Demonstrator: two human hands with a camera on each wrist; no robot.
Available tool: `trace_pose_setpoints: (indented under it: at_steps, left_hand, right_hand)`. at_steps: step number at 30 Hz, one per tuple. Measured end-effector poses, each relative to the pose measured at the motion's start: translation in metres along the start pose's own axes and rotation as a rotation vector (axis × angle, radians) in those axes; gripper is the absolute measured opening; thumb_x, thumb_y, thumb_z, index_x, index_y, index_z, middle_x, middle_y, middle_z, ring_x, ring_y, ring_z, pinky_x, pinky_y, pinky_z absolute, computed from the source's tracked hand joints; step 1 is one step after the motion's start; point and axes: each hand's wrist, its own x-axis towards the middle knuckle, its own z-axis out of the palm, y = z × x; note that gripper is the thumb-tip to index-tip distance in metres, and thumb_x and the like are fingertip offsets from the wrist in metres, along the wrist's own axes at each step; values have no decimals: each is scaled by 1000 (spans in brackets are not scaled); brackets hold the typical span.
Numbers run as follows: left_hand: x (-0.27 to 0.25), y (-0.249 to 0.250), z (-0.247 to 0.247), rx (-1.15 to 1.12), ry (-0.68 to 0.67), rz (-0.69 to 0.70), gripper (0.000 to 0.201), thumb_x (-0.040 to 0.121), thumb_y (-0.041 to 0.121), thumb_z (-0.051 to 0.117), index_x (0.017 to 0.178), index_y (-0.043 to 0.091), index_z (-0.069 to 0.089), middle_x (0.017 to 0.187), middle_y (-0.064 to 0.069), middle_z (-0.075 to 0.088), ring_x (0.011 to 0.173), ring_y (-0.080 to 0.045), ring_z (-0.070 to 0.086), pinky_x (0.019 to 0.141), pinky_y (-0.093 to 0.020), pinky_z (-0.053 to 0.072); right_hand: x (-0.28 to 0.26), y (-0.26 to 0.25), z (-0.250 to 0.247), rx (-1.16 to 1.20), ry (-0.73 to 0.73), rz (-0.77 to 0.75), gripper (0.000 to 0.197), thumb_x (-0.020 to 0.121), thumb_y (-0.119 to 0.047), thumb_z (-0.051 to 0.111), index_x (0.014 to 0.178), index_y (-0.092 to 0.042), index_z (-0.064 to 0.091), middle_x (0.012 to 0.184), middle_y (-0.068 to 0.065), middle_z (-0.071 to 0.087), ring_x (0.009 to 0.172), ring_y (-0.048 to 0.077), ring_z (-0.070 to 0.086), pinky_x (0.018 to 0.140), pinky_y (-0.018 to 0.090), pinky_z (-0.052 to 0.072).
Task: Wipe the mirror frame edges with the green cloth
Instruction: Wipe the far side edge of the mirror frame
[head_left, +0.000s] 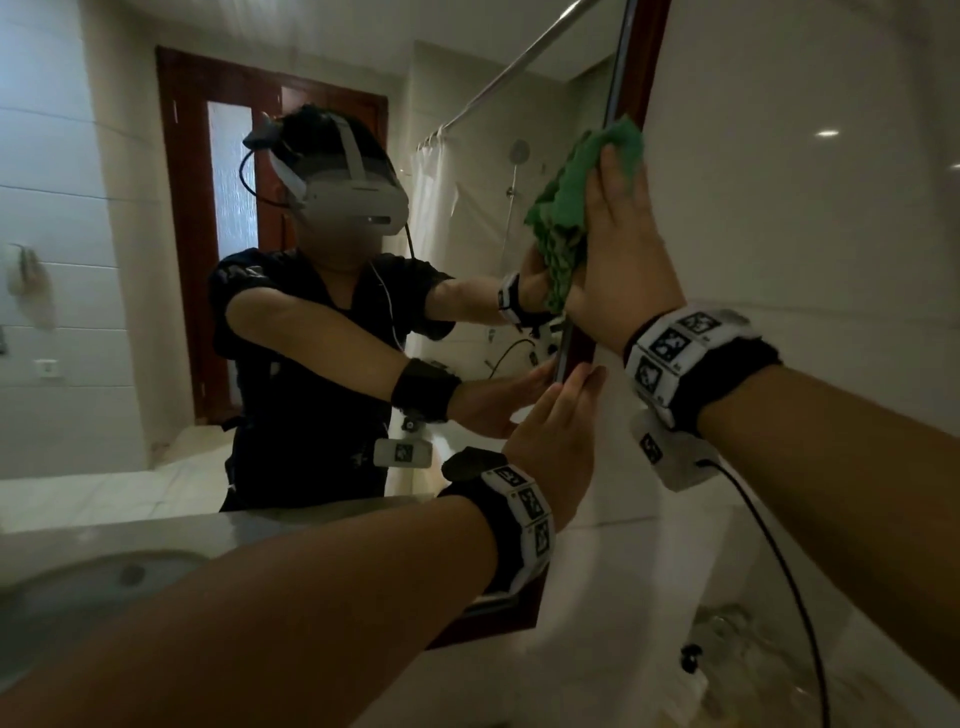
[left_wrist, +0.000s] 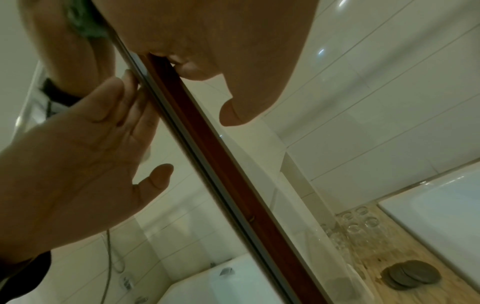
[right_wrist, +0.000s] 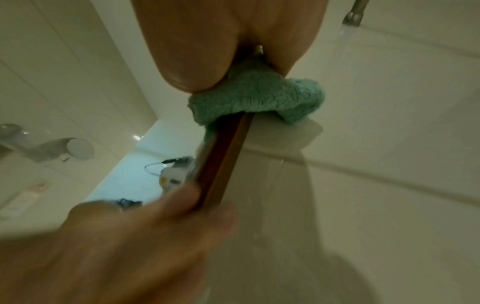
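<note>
The mirror's dark red-brown wooden frame (head_left: 636, 67) runs up its right edge beside the white tiled wall. My right hand (head_left: 618, 234) pinches the green cloth (head_left: 566, 208) around that edge, thumb on the glass side and fingers on the wall side. In the right wrist view the green cloth (right_wrist: 259, 98) wraps over the frame (right_wrist: 221, 152) under my right hand (right_wrist: 194, 41). Lower down, my left hand (head_left: 561, 426) rests open with straight fingers against the frame. The left wrist view shows my left hand (left_wrist: 221, 41) on the frame (left_wrist: 213, 156), its reflection to the left.
A sink basin (head_left: 78, 587) sits in the counter at lower left. The tiled wall (head_left: 805, 208) stands close on the right. Below are several glasses (left_wrist: 363, 222) and dark round coasters (left_wrist: 413, 273) on a wooden tray. A cable (head_left: 779, 561) hangs from my right wrist.
</note>
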Motion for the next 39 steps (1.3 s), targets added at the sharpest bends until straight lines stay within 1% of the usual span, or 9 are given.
trace_pose_setpoints:
  at_steps: [6,11,15,19,26,31,34,37,39]
  left_hand:
    - [-14,4,10,-50,-36,16,54,95,22,31,146,3,30,153,-15,28,142,-33,20,117,-42,3]
    - [-25,7,16,36,-166,74,56,101,20,23,149,-2,3,158,-16,-5,145,-32,-8,114,-38,-12]
    - [-28,11,14,41,-133,57,59,99,14,27,145,-8,-1,155,-18,-17,143,-33,-18,116,-40,-7]
    - [-26,11,18,16,-134,32,60,99,13,27,145,-6,-6,156,-16,-17,143,-30,-18,115,-38,-8]
    - [-35,16,46,-109,-160,60,53,95,22,42,144,4,35,150,-13,35,142,-30,25,119,-42,12]
    - [-42,16,43,-34,-194,76,59,100,17,29,147,-5,-1,157,-18,-6,145,-31,-9,118,-41,-6]
    - [-43,16,41,-73,-175,88,60,99,14,32,147,-5,1,157,-18,-7,145,-31,-8,119,-43,-4]
    - [-40,6,34,-64,-244,219,50,96,13,33,140,-10,31,151,-25,22,140,-42,12,116,-51,15]
    - [-36,-3,19,-157,-119,317,38,85,8,32,99,-5,65,108,-24,59,106,-41,48,89,-53,44]
  right_hand:
    - [-75,-5,44,-22,-192,23,85,90,-15,57,153,-9,0,161,0,-9,147,33,-7,119,41,15]
    - [-67,-9,33,-283,-130,-52,86,86,-35,60,150,0,16,159,13,15,146,39,4,120,47,14]
    - [-4,-10,0,-387,-18,-12,86,85,-30,57,151,-2,10,160,14,8,147,38,-2,118,46,1]
    - [-20,-7,14,-273,-24,-26,84,88,-24,56,152,-3,7,161,12,4,147,35,-2,121,45,2]
    - [-116,-11,73,-263,-118,-36,77,85,-24,63,148,0,26,156,13,28,145,35,19,118,43,18]
    - [-71,-5,46,-311,-97,-92,79,90,-29,56,149,4,15,158,18,15,146,38,9,119,48,18]
    - [-47,-7,33,-294,-92,-49,71,94,-20,41,150,3,4,160,17,1,147,38,-4,121,49,10]
    - [-69,-7,47,-285,-51,-60,66,96,-21,47,149,4,16,158,18,14,146,40,8,120,47,16]
    - [-88,-6,55,-287,-45,-82,66,94,-25,52,147,3,26,156,16,25,145,39,17,119,44,23]
